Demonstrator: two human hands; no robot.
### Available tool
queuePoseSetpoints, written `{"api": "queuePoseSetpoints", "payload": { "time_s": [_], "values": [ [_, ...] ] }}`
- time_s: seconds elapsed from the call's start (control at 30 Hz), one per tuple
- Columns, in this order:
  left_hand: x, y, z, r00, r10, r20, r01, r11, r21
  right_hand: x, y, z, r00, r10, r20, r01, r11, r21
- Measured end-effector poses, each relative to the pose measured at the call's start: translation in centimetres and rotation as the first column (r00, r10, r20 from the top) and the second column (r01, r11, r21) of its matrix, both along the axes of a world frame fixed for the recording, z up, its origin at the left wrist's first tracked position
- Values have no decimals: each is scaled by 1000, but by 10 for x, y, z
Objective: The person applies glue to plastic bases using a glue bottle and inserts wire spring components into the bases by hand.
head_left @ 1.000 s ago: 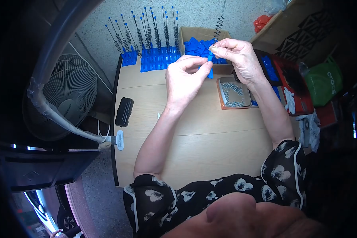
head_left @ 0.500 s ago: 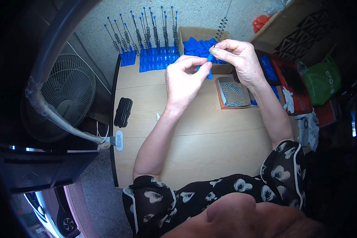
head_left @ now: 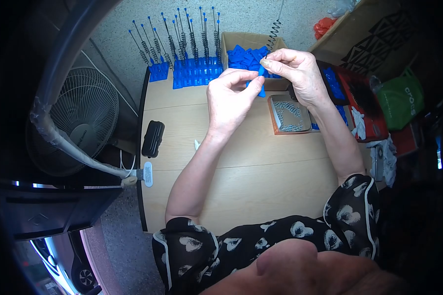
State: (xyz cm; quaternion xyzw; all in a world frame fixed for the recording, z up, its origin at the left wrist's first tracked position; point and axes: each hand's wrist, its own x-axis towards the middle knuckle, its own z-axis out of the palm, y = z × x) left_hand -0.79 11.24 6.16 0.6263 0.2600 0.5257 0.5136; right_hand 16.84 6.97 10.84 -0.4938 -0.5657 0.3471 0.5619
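left hand (head_left: 232, 101) grips a blue piece (head_left: 262, 91), right hand (head_left: 302, 73) pinches a dark coiled wire (head_left: 273, 35)

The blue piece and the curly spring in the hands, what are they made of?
Blue piece: probably plastic, smooth, since its colour looks even. Spring: likely metal wire, dark and thin, wound in open coils; coated or bare, I can't tell.

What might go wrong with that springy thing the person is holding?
The springy wire might slip or twist, because the right hand seems to pinch it only below the coils.

The blue piece might pop out of the left hand, since it looks held just by the fingertips.

The right forearm looks close to the open box of little metal bits, so a bump might spill some.
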Motion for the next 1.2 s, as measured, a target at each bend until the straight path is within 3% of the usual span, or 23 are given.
{"api": "queuePoseSetpoints", "payload": {
  "time_s": [0.5,0.8,1.07,1.2],
  "values": [
    [-4,-3,0,999,-8,-53,5,998,-64,-6,-2,-2,1000,-19,22,19,999,-38],
    [0,-8,-4,999,17,-49,-19,999,-31,-4,-5,-7,999,3,53,-6,999,50],
    [3,-19,-23,1000,-13,-23,13,1000,1,-4,-25,-15,931,-109,349,56,986,158],
    [2,-43,-37,996,-81,-49,78,995,-54,0,-51,-28,896,-110,430,59,990,132]
  ]
}}
